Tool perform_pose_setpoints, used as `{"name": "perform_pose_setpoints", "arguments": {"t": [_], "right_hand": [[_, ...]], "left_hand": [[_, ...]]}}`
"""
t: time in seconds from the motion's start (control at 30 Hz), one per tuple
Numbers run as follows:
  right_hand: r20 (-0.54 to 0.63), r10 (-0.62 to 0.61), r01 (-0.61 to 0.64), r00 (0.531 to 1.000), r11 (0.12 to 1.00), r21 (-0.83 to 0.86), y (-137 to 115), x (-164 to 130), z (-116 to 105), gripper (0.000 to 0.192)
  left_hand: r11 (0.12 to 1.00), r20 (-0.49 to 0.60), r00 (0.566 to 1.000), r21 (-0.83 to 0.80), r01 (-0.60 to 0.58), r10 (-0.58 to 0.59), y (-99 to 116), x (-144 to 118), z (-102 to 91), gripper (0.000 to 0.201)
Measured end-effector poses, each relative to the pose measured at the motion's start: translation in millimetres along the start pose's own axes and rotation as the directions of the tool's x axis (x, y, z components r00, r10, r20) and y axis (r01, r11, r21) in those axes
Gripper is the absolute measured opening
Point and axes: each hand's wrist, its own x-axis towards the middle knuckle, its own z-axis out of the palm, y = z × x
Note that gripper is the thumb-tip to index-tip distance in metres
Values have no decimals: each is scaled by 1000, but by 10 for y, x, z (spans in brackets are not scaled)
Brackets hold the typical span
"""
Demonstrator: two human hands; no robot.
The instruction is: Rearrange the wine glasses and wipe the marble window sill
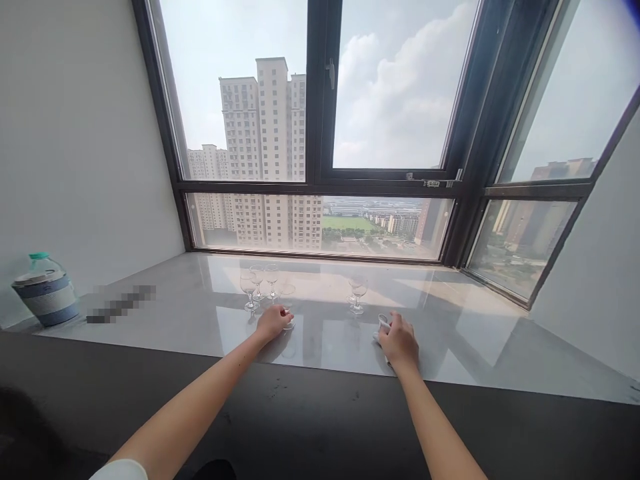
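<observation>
My left hand (273,323) is closed in a pinch at the stem of a clear stemmed glass (287,293), which stands upright on the windowsill. Behind and to the left of it, several more stemmed glasses (249,285) are grouped close together. Over on the right, my right hand (401,340) is closed around a crumpled white cloth (383,324) low over the sill's front edge; part of the cloth is hidden by the fingers. Between my hands and farther back, a pair of stemmed glasses (358,291) overlap each other in view.
The glossy grey windowsill (320,340) ends in a front edge facing me. A blue and white paper cup (47,298) stands at the far left, with a green-capped bottle (43,261) behind it. Dark-framed windows (315,187) border the sill's back and right.
</observation>
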Motion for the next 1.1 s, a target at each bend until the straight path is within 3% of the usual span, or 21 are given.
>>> {"name": "perform_pose_setpoints", "arguments": {"t": [0.23,0.67,0.77,0.87,1.0,1.1], "right_hand": [[6,-10,10,1000,1000,-19,1,-25,-2,40],[-10,-36,36,999,999,-24,-6,-36,5,39],[-60,-90,89,994,996,-20,-62,-77,-55,46],[-191,-141,133,971,990,-50,-144,-172,-145,52],[-297,-96,77,950,994,-75,-247,-344,-253,59],[-220,3,-17,975,998,-64,-306,-429,-292,68]], "left_hand": [[985,-11,993,132,-113,116,182,-360,71,21],[967,-18,989,214,-140,147,199,-410,63,21],[968,-19,991,216,-129,136,216,-415,56,21],[970,-12,993,215,-116,121,237,-420,46,23],[973,0,996,214,-90,93,261,-422,33,23],[974,0,997,213,-75,77,274,-420,27,23]]}}
